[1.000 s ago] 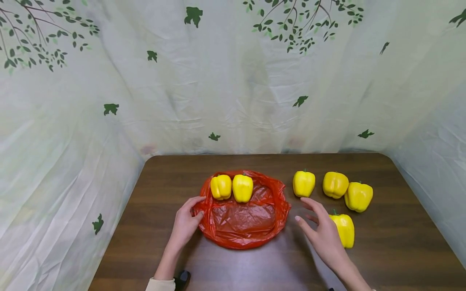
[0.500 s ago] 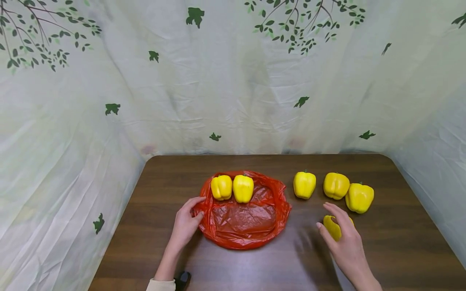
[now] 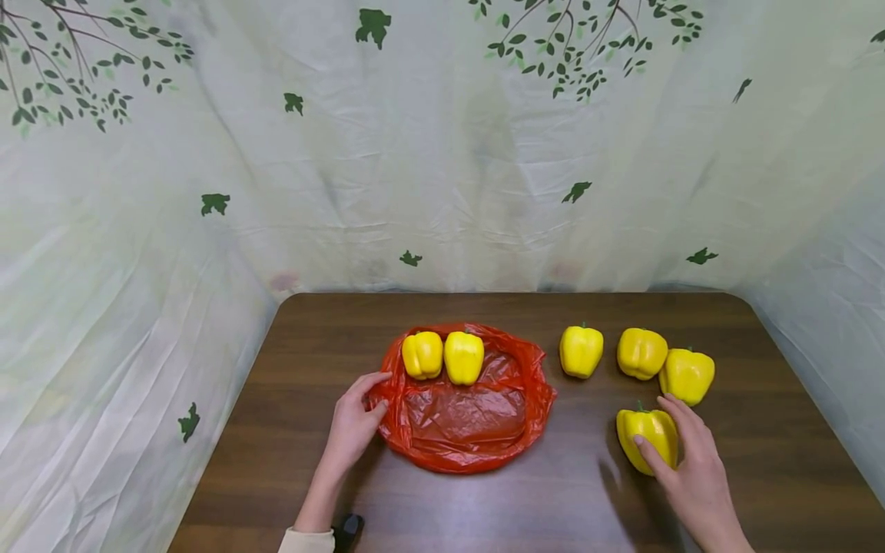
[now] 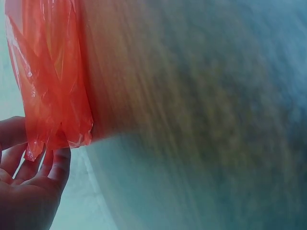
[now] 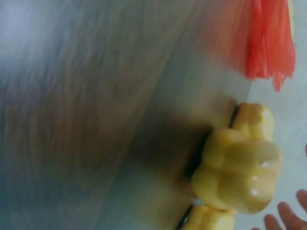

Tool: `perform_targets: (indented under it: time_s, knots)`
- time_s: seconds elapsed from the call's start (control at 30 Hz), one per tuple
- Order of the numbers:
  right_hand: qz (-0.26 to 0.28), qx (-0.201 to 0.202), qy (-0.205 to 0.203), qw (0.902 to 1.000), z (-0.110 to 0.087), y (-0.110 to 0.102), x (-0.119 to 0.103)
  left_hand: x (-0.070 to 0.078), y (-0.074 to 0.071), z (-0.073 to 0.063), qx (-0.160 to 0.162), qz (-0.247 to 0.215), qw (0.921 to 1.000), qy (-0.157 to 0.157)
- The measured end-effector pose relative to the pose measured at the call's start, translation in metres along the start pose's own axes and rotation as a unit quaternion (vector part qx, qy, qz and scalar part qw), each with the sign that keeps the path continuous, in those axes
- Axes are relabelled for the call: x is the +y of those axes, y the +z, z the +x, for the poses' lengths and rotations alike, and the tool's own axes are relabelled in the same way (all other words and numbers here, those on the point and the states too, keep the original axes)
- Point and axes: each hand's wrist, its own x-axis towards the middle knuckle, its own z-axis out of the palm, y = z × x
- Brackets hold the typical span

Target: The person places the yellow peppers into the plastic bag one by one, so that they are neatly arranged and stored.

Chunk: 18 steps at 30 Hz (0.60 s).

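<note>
A red plastic bag point(image 3: 463, 430) lies spread in a round on the brown table, its rim bunched up. Inside it, toward the back, sit two yellow bell peppers point(image 3: 464, 359). My left hand point(image 3: 354, 422) holds the bag's left rim, thumb on one side and fingers on the other; the left wrist view shows the thin film point(image 4: 57, 96) between them. My right hand point(image 3: 701, 472) is at the nearest loose bell pepper point(image 3: 632, 438), fingers spread around its right side. In the right wrist view, the fingertips point(image 5: 288, 214) stand apart from that large pepper point(image 5: 240, 170).
Several more yellow bell peppers stand behind the right hand: one alone point(image 3: 581, 352), and two side by side, the left one point(image 3: 641, 353) close to the right one point(image 3: 687, 376). A pale leaf-printed curtain point(image 3: 442, 153) surrounds the brown table point(image 3: 332, 322).
My right hand has moved right and toward me, from beside the bag to the right side of the nearest loose pepper. The left hand stays at the bag's rim.
</note>
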Motion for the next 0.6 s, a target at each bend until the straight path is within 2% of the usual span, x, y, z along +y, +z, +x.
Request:
perform_targets:
  time_s: [0.1, 0.2, 0.4, 0.5, 0.6]
  knots:
    - [0.001, -0.030, 0.044, 0.9986, 0.002, -0.004, 0.003, 0.000, -0.001, 0.000, 0.002, -0.002, 1.0000, 0.002]
    - [0.014, -0.076, 0.108, 0.9911, 0.005, -0.007, 0.007, 0.000, -0.001, -0.001, 0.004, -0.004, 1.0000, 0.002]
    - [0.021, -0.171, 0.233, 0.9570, 0.011, -0.011, 0.014, -0.001, -0.001, -0.002, 0.004, -0.002, 1.0000, -0.008]
    - [0.021, -0.207, 0.269, 0.9405, 0.012, -0.010, 0.018, -0.002, -0.001, -0.003, 0.004, -0.002, 0.9999, -0.009]
    - [0.018, -0.233, 0.285, 0.9296, 0.012, -0.008, 0.021, -0.002, -0.001, -0.003, 0.006, -0.004, 1.0000, -0.006]
